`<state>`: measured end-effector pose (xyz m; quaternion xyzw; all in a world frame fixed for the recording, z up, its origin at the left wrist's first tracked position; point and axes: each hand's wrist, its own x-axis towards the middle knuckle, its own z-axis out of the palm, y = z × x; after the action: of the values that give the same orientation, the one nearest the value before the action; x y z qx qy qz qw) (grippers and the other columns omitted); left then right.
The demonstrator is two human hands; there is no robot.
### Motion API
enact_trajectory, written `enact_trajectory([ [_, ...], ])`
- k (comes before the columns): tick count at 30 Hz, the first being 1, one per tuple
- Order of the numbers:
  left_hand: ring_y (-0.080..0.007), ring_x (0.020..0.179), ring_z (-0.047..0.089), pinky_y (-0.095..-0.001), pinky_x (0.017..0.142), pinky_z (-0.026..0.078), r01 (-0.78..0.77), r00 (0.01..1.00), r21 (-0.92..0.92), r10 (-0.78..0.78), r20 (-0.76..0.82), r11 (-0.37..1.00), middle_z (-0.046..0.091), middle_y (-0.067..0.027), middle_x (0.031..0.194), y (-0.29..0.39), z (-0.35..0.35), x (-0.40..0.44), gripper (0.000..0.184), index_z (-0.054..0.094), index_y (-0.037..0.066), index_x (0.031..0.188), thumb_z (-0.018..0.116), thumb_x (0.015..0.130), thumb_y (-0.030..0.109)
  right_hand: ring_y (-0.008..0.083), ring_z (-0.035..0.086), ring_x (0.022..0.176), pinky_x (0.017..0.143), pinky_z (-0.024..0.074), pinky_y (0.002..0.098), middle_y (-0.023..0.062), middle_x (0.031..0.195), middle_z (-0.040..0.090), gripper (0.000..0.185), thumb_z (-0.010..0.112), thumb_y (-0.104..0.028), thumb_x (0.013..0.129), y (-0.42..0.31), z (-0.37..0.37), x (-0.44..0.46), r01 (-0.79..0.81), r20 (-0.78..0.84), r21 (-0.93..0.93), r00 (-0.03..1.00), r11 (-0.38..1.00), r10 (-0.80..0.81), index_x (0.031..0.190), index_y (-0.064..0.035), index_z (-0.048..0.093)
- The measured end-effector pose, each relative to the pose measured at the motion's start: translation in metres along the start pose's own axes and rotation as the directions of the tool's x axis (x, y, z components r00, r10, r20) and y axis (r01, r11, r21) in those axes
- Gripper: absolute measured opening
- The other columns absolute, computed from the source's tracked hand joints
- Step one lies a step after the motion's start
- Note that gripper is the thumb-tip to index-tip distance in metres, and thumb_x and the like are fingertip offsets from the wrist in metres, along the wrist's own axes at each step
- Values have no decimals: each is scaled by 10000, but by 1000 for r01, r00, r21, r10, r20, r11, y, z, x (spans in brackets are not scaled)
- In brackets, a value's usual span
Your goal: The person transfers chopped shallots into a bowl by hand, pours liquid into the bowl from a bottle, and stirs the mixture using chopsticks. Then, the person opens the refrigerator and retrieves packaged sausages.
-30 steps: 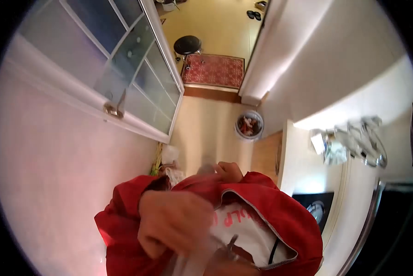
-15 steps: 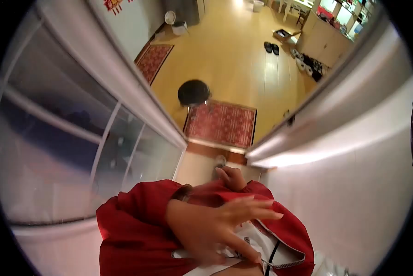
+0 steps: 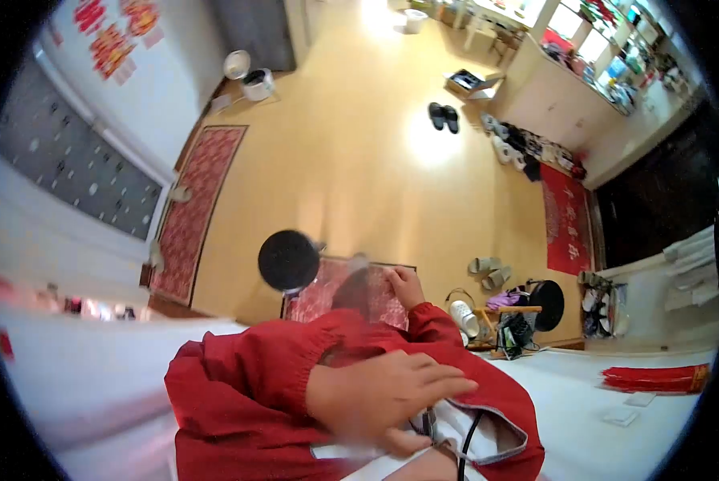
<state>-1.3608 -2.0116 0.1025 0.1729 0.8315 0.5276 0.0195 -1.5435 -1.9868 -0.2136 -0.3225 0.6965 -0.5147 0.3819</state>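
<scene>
My left hand (image 3: 383,397) lies across the front of my red jacket (image 3: 239,385), back of the hand up. Its fingers are stretched out and the thumb is apart, close to the jacket's open edge with white lining (image 3: 496,437) and a black cord (image 3: 469,437). Nothing shows in its grip. Farther forward, my right hand (image 3: 407,287) hangs out of its red cuff over the patterned red mat (image 3: 387,309). Those fingers are curled in, and I see no object in them. A blurred dark foot or leg (image 3: 359,293) crosses the mat.
A round black-topped stool (image 3: 289,260) stands at the mat's left corner. On the right are slippers (image 3: 490,272), a small wooden stand (image 3: 508,321) and a row of shoes (image 3: 520,148). Black slippers (image 3: 444,118) lie ahead. A long red rug (image 3: 199,212) runs along the left.
I have moved forward out of the narrow passage, so the room shows wider and the stool and mat are nearer. My right hand has swung a little forward. My left hand stays across my chest.
</scene>
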Motion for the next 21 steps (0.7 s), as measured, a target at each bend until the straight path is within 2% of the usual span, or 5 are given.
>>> enact_trajectory([
  [2, -319, 1124, 557, -438, 950, 425, 26, 997, 212, -40, 61, 977, 550, -179, 1282, -24, -79, 9, 782, 464, -12, 1342, 666, 739, 444, 131, 595, 526, 500, 471, 281, 74, 606, 630, 284, 568, -211, 937, 13, -44, 65, -125, -161, -238, 983, 963, 87, 771, 12, 626],
  [9, -266, 937, 601, -384, 784, 461, 65, 988, 542, -130, 82, 838, 612, -119, 947, -104, -288, 80, 532, 587, 14, 1009, 594, 788, 498, 178, 623, 516, 508, 499, 328, 120, 648, 654, 257, 548, -214, 934, 36, -166, 217, -410, -254, -204, 899, 889, 356, 865, 20, 629],
  [12, -306, 860, 637, -408, 766, 481, 143, 979, 498, -198, 58, 855, 646, -171, 886, -154, -363, 96, 633, 620, -25, 918, 544, 850, 599, 254, 682, 662, 645, 547, 392, 144, 762, 695, 251, 564, -231, 884, 129, -193, 258, -554, -366, -417, 828, 720, 425, 915, -8, 674],
  [13, -316, 864, 643, -416, 760, 490, 193, 959, 466, -266, 96, 864, 648, -180, 891, -168, -392, 104, 645, 615, -31, 932, 542, 856, 606, 299, 690, 776, 742, 555, 402, 159, 814, 701, 289, 571, -252, 879, 181, -209, 266, -92, 7, -966, 923, 240, 384, 1005, -28, 702],
  [21, -399, 883, 634, -444, 762, 501, 318, 912, -65, -287, 291, 946, 634, -234, 904, -260, -622, 207, 430, 535, -42, 1035, 590, 901, 362, 249, 647, 680, 657, 524, 369, 119, 741, 671, 293, 582, -295, 906, 157, -266, 501, -418, -67, -857, 669, 300, 740, 968, -36, 701],
])
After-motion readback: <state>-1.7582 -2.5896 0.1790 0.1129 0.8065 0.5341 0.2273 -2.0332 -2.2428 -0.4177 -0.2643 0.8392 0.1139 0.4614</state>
